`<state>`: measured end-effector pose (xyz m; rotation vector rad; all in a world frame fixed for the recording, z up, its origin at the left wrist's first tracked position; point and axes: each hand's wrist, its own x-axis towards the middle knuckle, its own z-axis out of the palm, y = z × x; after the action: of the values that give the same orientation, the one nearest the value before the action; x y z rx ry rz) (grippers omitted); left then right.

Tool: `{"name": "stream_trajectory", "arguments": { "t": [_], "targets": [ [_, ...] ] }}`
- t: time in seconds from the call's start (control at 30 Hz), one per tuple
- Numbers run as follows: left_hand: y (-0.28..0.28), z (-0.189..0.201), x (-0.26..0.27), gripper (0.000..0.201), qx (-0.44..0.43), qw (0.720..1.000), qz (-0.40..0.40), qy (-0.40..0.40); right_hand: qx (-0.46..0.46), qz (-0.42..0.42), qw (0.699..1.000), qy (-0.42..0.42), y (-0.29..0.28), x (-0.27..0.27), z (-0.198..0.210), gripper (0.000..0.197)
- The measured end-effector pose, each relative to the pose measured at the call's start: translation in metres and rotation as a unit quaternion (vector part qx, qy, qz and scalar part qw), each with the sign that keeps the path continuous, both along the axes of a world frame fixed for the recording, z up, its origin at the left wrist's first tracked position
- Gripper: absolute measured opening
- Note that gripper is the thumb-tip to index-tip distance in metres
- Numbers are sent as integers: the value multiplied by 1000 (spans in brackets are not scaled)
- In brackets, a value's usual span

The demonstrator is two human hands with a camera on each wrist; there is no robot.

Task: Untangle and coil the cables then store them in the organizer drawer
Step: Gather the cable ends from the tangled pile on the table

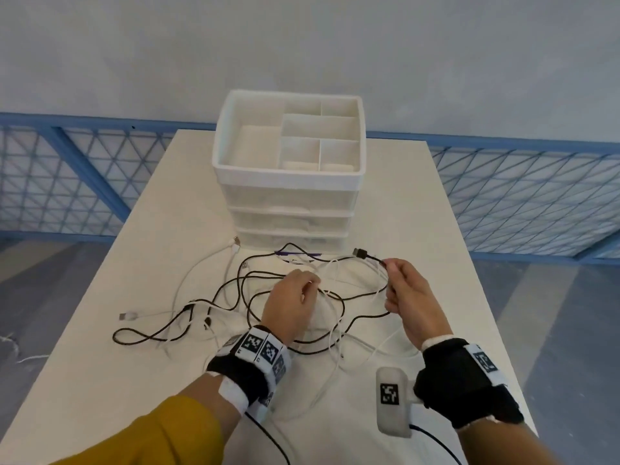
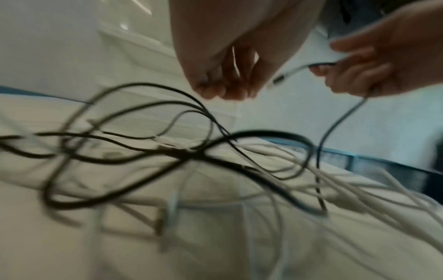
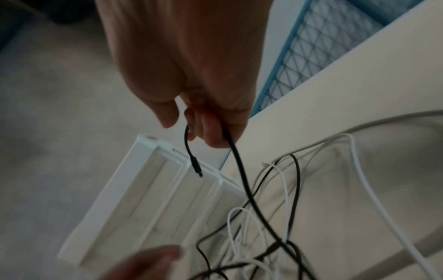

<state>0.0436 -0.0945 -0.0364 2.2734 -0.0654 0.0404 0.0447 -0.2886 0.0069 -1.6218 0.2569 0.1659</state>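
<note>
1. Right hand [image 1: 407,290]: fingers [image 3: 213,130] pinching thin black cable [image 1: 365,315] near its plug, raised above white counter [image 1: 419,203].
2. Left hand [image 1: 290,303]: fingers curled, pinching thin white cable [image 1: 335,350] amid tangle.
3. White plastic three-drawer organizer [image 1: 288,193]: behind cables, drawers closed.

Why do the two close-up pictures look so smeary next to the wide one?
Head view: fairly sharp and evenly lit, with the black cable crisp, though the wide lens bends the table edges. Left wrist view: motion blur smears the cable tangle. Right wrist view: dimmer, with the right hand soft, and the organizer streaked.
</note>
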Motion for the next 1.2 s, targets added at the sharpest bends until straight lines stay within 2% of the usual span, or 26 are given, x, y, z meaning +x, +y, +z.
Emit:
{"name": "stream_trajectory", "arguments": {
  "t": [0.07, 0.1, 0.2, 0.27, 0.37, 0.43, 0.53, 0.63, 0.73, 0.8, 0.87, 0.93, 1.0, 1.07, 1.13, 1.2],
  "targets": [
    [28, 5, 3, 14, -30, 993, 99, -53, -37, 21, 999, 21, 9, 3, -6, 21],
    [45, 6, 7, 14, -30, 987, 148, -55, -56, 37, 997, 37, 13, 4, -9, 23],
    [91, -5, 25, 18, 6, 969, 248, 5, -102, 96, 987, 76, 21, 6, -15, 29],
    [108, -16, 39, 20, 35, 966, 255, 37, -56, 133, 986, 83, 26, 2, -13, 28],
    [114, -34, 58, 22, 73, 971, 208, 89, 70, 161, 981, 79, 31, -3, -5, 21],
    [110, -44, 67, 22, 120, 964, 184, 151, 77, 182, 978, 65, 32, -4, -5, 18],
    [105, -51, 72, 36, 143, 947, 194, 210, -50, 248, 967, 35, 38, -2, -10, 17],
    [100, -52, 74, 36, 144, 950, 180, 211, -222, 299, 928, -12, 50, 7, -20, 12],
    [95, -38, 69, 23, 60, 974, 154, 156, -325, 290, 900, -23, 63, 21, -34, 9],
    [95, -25, 65, 16, -64, 979, 161, 110, -346, 278, 896, -19, 71, 30, -43, 6],
    [100, -9, 59, 12, -215, 959, 165, 83, -364, 291, 884, -25, 79, 36, -56, 13],
    [109, 4, 49, 11, -307, 936, 159, 65, -402, 299, 865, -26, 85, 38, -69, 24],
    [118, 15, 38, 7, -325, 933, 152, 35, -454, 298, 840, -17, 88, 38, -78, 35],
    [127, 21, 27, 17, -324, 934, 148, 20, -492, 288, 821, -30, 90, 38, -82, 33],
    [135, 24, 15, 26, -322, 937, 129, 49, -517, 292, 803, -57, 96, 39, -81, 25],
    [130, 24, 6, 30, -241, 961, 90, 96, -522, 300, 796, -65, 97, 40, -76, 19]
  ]
}}
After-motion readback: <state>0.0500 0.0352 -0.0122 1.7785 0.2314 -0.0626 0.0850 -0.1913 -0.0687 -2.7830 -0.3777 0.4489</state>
